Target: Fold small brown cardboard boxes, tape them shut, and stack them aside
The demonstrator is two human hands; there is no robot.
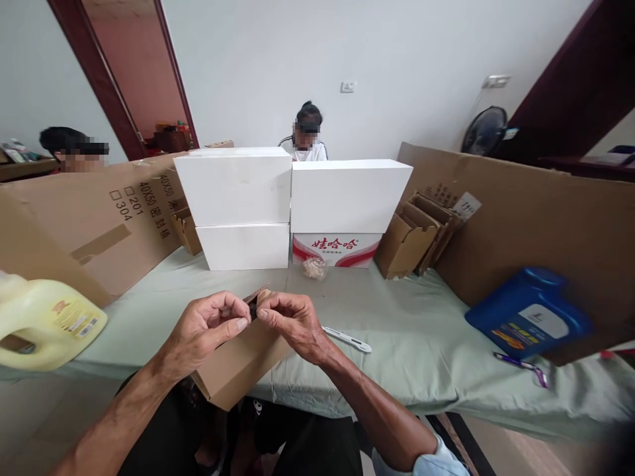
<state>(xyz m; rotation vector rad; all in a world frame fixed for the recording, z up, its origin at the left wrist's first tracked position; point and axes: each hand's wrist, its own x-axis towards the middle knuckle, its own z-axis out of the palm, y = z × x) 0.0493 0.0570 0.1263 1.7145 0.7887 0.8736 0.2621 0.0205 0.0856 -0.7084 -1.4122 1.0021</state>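
A small brown cardboard box (238, 367) rests at the near edge of the table, tilted against my lap. My left hand (206, 327) and my right hand (292, 320) meet above its top edge, each with fingers pinched together on a small dark piece at the box's flap. What that piece is I cannot make out. A white utility knife (347, 340) lies on the green tablecloth (407, 330) just right of my right hand.
Stacked white boxes (235, 188) and a red-printed carton (337, 250) stand at the table's back. Folded cardboard boxes (411, 241) lean at back right. A yellow jug (44, 320) is at left, a blue jug (528, 317) and a purple pen (520, 365) at right. Cardboard sheets (536, 218) wall both sides. Two people sit behind.
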